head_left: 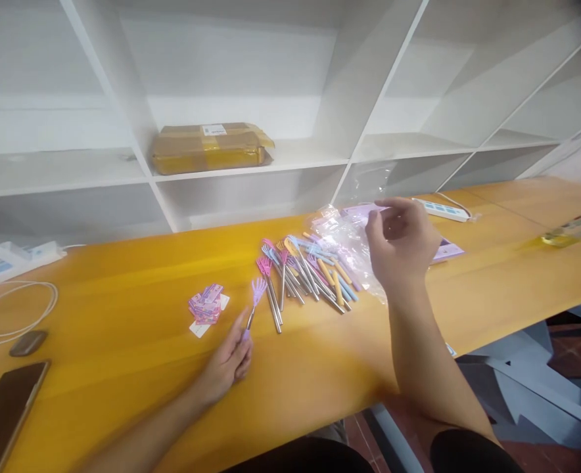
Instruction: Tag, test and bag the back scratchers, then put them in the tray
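Note:
My left hand (229, 361) is closed round the handle of a purple back scratcher (257, 292), its clawed head pointing up and away from me. My right hand (401, 240) is raised over a clear plastic bag (347, 240), thumb and fingers curled toward each other. Clear film shows by its fingertips, but whether they grip it is hard to see. Between the hands lies a pile of back scratchers (295, 269) with pink, blue, orange and purple heads and metal rods. Small printed cards (206, 305) sit in a stack left of the pile.
A taped cardboard box (211, 150) rests on the white shelf (295, 154) behind the table. Power strips (441, 209) lie at the back right and far left. At the left are a phone (9, 414), a dark small case (28, 343) and a white cable (54, 295).

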Tool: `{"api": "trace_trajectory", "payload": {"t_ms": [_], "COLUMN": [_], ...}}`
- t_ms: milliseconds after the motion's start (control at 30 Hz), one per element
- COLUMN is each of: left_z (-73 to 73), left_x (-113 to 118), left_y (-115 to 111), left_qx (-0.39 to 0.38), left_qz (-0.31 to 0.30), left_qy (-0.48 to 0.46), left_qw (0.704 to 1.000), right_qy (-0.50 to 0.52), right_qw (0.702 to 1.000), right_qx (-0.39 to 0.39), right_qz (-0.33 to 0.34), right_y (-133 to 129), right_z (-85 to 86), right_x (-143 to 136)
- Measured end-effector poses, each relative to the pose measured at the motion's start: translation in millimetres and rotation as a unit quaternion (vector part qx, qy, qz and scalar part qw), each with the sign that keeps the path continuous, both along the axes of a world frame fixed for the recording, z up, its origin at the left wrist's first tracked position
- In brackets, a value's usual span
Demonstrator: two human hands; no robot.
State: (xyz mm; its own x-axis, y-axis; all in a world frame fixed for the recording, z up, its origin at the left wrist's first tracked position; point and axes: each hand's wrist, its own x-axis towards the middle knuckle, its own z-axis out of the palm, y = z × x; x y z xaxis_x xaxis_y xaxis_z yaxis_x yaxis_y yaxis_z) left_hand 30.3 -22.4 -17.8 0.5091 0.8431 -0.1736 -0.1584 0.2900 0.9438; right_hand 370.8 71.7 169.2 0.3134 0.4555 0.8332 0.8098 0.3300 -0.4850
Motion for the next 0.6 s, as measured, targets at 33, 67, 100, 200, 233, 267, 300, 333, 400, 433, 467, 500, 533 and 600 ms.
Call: {"api": "trace_trajectory", "payload": {"t_ms": [33, 67, 100, 200, 233, 267, 300, 333, 400, 433, 467, 500, 533, 600], "left_z": [-1.1, -2.2, -3.3, -6.7, -7.6, -8.1, -8.4, -8.3, -7.8, -7.5, -7.2, -6.8, -6.1, -3.1], "left_x": [-1.5, -3.2, -5.0, -9.0, -9.4, -9.4, -8.9, -8.1, -6.0, -5.1, -4.5, -4.3, -4.5, -5.4], "left_y": [-0.3, -0.2, 0.3, 2.3, 2.8, 3.1, 3.1, 3.1, 3.5, 4.0, 4.9, 5.9, 6.8, 8.0], "left_qx": [0.003, 0.013, 0.030, 0.086, 0.091, 0.088, 0.081, 0.069, 0.042, 0.027, 0.014, 0.003, -0.002, -0.002], "left_qz": [-0.005, -0.012, -0.020, -0.045, -0.051, -0.052, -0.044, -0.025, 0.040, 0.074, 0.102, 0.120, 0.128, 0.115], "left_qy": [-0.003, -0.001, 0.005, 0.015, 0.010, 0.006, 0.006, 0.011, 0.025, 0.028, 0.026, 0.023, 0.021, 0.027], "left_qw": [1.000, 1.000, 0.999, 0.995, 0.994, 0.995, 0.996, 0.997, 0.998, 0.997, 0.994, 0.993, 0.992, 0.993], "right_qy": [0.003, 0.006, 0.012, 0.032, 0.033, 0.026, 0.016, 0.016, 0.055, 0.094, 0.140, 0.184, 0.221, 0.259], "right_qw": [0.999, 0.996, 0.989, 0.917, 0.877, 0.836, 0.799, 0.767, 0.741, 0.754, 0.781, 0.810, 0.831, 0.835], "right_qx": [-0.015, -0.040, -0.071, -0.206, -0.248, -0.282, -0.305, -0.317, -0.308, -0.288, -0.265, -0.244, -0.233, -0.253], "right_qz": [0.031, 0.073, 0.126, 0.340, 0.410, 0.469, 0.518, 0.558, 0.594, 0.582, 0.547, 0.500, 0.454, 0.414], "right_y": [-9.8, -20.0, -30.2, -56.8, -63.1, -67.7, -70.5, -71.3, -67.3, -62.8, -57.3, -51.2, -45.5, -37.7], "right_z": [7.7, 11.6, 11.6, -10.4, -22.9, -36.6, -50.7, -64.4, -88.9, -99.3, -108.4, -116.4, -123.5, -136.2], "right_x": [-14.0, -30.4, -48.7, -106.5, -123.3, -137.1, -147.4, -153.6, -154.7, -150.9, -145.5, -139.7, -134.5, -128.8]}}
